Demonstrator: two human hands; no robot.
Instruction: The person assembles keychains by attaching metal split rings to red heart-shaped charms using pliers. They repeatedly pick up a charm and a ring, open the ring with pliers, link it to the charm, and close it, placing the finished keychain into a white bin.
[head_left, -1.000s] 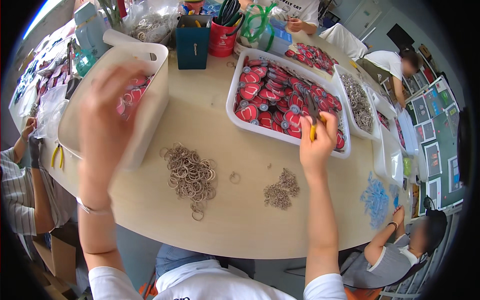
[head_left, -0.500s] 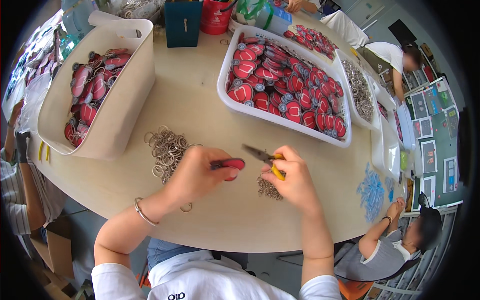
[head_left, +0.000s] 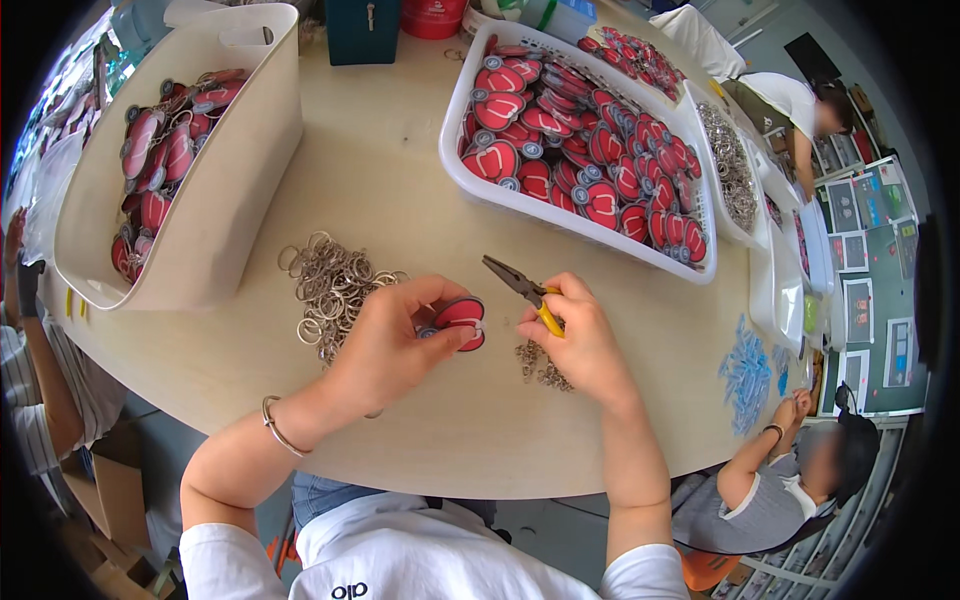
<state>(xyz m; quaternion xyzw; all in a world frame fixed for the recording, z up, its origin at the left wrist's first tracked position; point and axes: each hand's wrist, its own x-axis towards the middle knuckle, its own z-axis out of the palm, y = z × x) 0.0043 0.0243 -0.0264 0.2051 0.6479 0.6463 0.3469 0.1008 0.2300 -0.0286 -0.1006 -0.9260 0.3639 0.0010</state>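
Between the thumb and fingers of my left hand (head_left: 395,330) is a red and dark-grey flat tag (head_left: 462,318), its red face turned up. My right hand (head_left: 583,335) grips pliers with yellow handles (head_left: 515,280); their dark jaws point up and left, apart from the tag. Just left of my left hand lies a heap of silver key rings (head_left: 330,290). Under my right hand is a small pile of tiny metal links (head_left: 540,368), partly hidden by the fingers.
A white basket (head_left: 580,232) full of red tags stands beyond my right hand. A tall cream bin (head_left: 215,215) with tags and rings stands at the left. Light-blue small pieces (head_left: 745,380) lie at the right, near a seated person (head_left: 770,480). Others work around the table.
The tag in my left hand has turned so its broad red face shows. The pliers have shifted slightly, with their jaws higher. The view has tilted a little.
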